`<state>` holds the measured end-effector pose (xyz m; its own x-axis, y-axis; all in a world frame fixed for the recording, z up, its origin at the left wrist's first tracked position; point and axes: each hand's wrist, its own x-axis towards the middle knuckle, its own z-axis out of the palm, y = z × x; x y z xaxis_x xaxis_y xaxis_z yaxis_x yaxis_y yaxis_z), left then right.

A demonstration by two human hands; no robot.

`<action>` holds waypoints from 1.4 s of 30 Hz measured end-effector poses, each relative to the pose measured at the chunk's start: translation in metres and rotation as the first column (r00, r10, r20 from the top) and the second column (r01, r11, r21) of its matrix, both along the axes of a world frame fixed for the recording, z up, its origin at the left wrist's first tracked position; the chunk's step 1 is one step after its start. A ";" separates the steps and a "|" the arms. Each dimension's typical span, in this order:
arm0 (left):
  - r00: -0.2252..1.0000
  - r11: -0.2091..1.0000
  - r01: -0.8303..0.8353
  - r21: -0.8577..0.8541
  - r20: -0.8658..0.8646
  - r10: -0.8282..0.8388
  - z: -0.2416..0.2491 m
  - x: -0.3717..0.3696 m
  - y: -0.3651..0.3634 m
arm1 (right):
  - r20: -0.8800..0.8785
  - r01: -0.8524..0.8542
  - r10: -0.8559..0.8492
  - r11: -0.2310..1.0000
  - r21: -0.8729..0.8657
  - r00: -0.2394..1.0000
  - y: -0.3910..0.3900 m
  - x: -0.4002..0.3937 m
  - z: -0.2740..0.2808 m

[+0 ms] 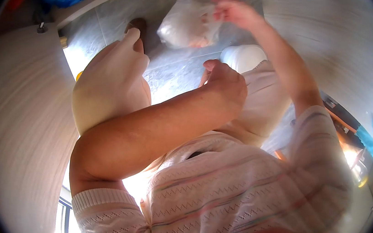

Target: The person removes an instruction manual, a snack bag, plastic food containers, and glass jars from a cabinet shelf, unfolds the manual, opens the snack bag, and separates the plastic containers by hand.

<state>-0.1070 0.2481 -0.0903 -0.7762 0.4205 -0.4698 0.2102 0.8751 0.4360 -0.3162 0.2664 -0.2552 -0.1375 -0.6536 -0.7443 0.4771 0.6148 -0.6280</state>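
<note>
Thin translucent plastic bag (185, 21), crumpled, far in the scene above a grey tiled floor (177, 74); judged light, limp and slippery, best pinched at its bunched upper edge. Right hand (233, 12) is raised on a bent arm, fingers closed on the bag's right edge. Left hand (226, 82) crosses the pale striped knitted top (214, 196), fingers curled shut, apparently holding nothing

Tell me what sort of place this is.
Probably a home interior, though the view is distorted and blurred. Grey floor tiles lie below, pale wood-grain panels stand at both sides, and sunlight comes through a window. The right hand holds a clear plastic bag.
</note>
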 end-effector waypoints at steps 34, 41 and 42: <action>0.977 0.975 -0.170 0.144 -0.105 0.185 -0.016 -0.027 -0.014 | -0.938 0.229 -0.278 0.946 -0.229 0.207 -0.179 -0.196 0.250; 0.977 0.966 -0.189 0.176 -0.065 0.203 -0.015 -0.030 -0.029 | -0.960 0.447 -0.184 0.891 -0.073 0.212 -0.226 -0.220 0.257; 0.975 0.964 -0.199 0.176 -0.067 0.214 -0.016 -0.030 -0.030 | -0.968 0.427 -0.215 0.893 -0.140 0.131 -0.225 -0.241 0.245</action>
<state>-0.1367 0.2179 -0.1061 -0.8883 0.3138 -0.3354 0.0752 0.8197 0.5678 -0.5570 0.0410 -0.0104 -0.9631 -0.2600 0.0690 -0.2362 0.6946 -0.6795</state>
